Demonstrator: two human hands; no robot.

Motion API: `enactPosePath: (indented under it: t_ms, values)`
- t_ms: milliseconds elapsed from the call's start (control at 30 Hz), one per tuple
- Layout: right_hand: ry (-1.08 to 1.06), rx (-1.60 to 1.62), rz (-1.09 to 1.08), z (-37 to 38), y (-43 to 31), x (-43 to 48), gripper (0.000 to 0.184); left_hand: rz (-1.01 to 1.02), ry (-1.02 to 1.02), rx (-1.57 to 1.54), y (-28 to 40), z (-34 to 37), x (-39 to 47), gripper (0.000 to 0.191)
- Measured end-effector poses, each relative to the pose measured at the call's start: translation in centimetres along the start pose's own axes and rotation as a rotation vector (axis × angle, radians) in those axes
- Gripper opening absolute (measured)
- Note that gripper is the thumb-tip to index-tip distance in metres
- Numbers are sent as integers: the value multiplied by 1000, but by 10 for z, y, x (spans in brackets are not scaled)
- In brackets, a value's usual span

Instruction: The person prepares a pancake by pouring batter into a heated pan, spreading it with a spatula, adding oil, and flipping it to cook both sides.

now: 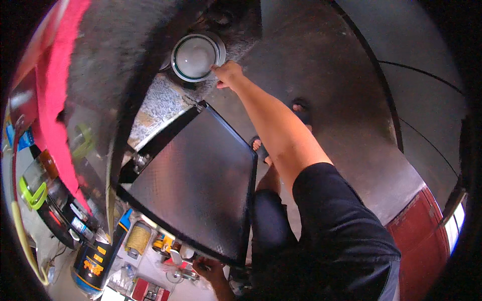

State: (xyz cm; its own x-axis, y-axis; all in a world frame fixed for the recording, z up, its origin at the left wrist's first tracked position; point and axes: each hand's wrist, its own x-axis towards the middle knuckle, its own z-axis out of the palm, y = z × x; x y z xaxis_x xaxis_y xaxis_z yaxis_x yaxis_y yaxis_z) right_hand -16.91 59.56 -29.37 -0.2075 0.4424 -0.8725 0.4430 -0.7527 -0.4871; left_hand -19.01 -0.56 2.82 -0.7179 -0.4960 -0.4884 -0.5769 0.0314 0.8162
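Note:
My right hand [228,73] reaches out and grips the edge of a white plate with a dark green rim band [194,58]. Another pale round rim shows just behind that plate, at the mouth of a dark cabinet. A dark cabinet door [196,177] stands swung out in front of me, its metal hinge [141,161] visible on the far side. My left hand [208,268] is near the door's lower edge in the picture, beside small items. Its fingers are in shadow, so whether it holds the door or anything else is unclear.
Left of the door are a spool of yellowish twine [138,239], a black printed bag [96,259], a red-and-white box [150,291] and green-handled scissors [34,193]. Pink cloth [56,113] hangs at far left. My sandalled feet [299,107] stand on the floor, by a red panel [414,225].

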Motion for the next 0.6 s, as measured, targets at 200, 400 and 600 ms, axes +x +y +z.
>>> enactPosePath:
  t_ms: [200,400,600]
  values:
    - [101,-45,-80,19,11,52,52,882,-465,934,-48,9,-37,55]
    - [11,135,-239,21,12,57,35,553,-359,786,-48,19,-51,57]
    - [-7,-45,-489,38,-7,26,32,486,-313,784,-54,18,-55,60]
